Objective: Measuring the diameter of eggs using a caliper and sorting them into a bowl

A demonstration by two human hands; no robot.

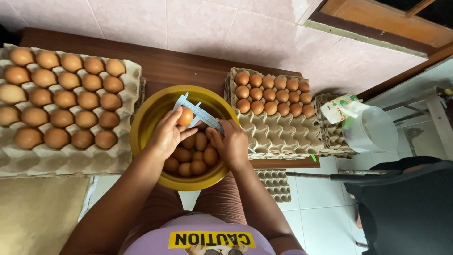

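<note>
Left hand (166,134) pinches one brown egg (185,116) between thumb and fingertips, held up over the yellow bowl (146,123); right hand (232,141) is closed round the beam of a silver caliper (202,113), whose jaws sit against the egg on either side. Both hands hang above the bowl's middle — more brown eggs (192,158) piled under them, the near rim pressing toward my lap. Bowl stands between two sets of pulp trays on the dark wooden table (179,66). Left tray (71,158): mostly full, its bottom rows bare, its right edge just beside the bowl's rim, little gap there. Right tray stack (278,137): eggs in the two far rows only, near cups bare, its left edge close to the bowl and to my right wrist. Free room is mainly straight up and toward the far table strip behind the bowl. Beyond the right stack, another stack of trays (330,137) carries a clear plastic container (373,130) with a printed wrapper (340,106) — well apart from my hands. One spare tray (276,182) pokes out below the table's near edge. Someone in dark clothing (406,203) sits at lower right, apart from the table.
</note>
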